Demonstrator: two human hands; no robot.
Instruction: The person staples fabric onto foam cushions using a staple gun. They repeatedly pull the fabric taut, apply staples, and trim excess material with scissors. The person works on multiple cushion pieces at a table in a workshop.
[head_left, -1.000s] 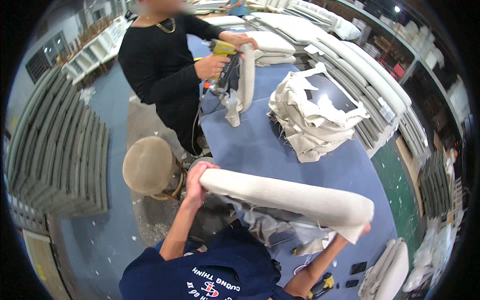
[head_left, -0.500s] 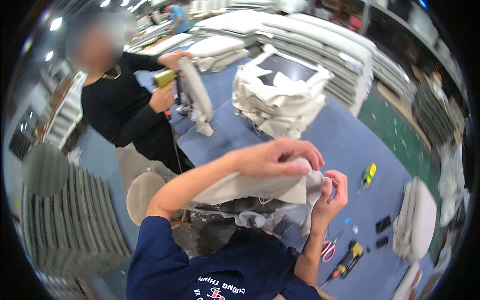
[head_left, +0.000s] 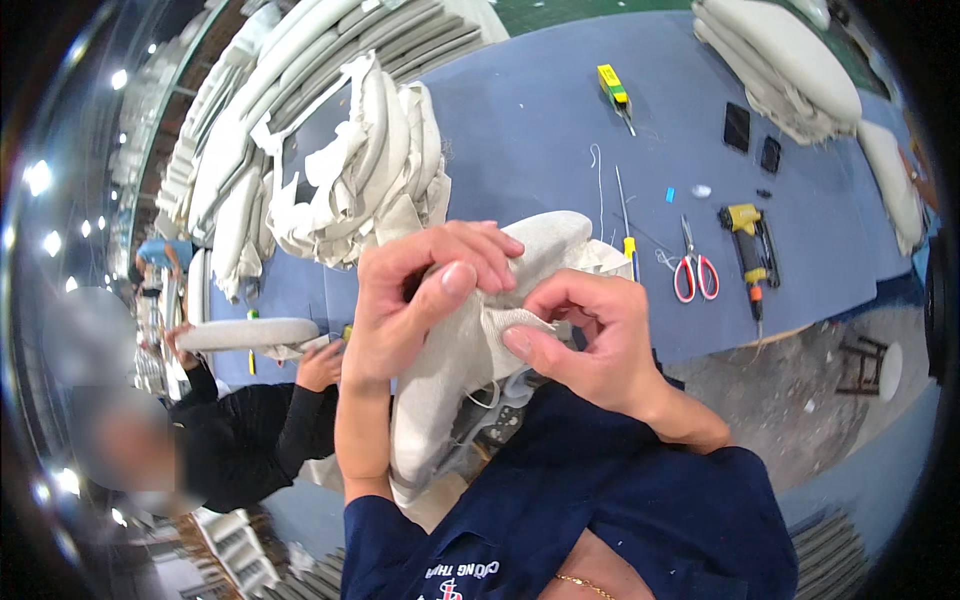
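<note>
the left hand (head_left: 415,290) curled over the cushion (head_left: 428,420) – its grip hard to tell. the cushion, near centre, looked light and soft, best held by its edge – rightward, the right hand (head_left: 608,335) pinched its cloth (head_left: 510,325).

I have a cream upholstered cushion (head_left: 560,238) at the near edge of the table (head_left: 500,130), long and narrow from where I look, with rounded ends. It stands aslant: its far end reaches in over the tabletop, its near end comes back past the edge, along my left forearm. The cloth is finely ribbed and rucked at the middle, where my right hand (head_left: 590,335) pinches a loose fold between thumb and finger, my left hand (head_left: 425,290) curled against it just beside. Below that, a pale thread loops out and thin greyish material hangs crumpled along the side toward me.
</note>
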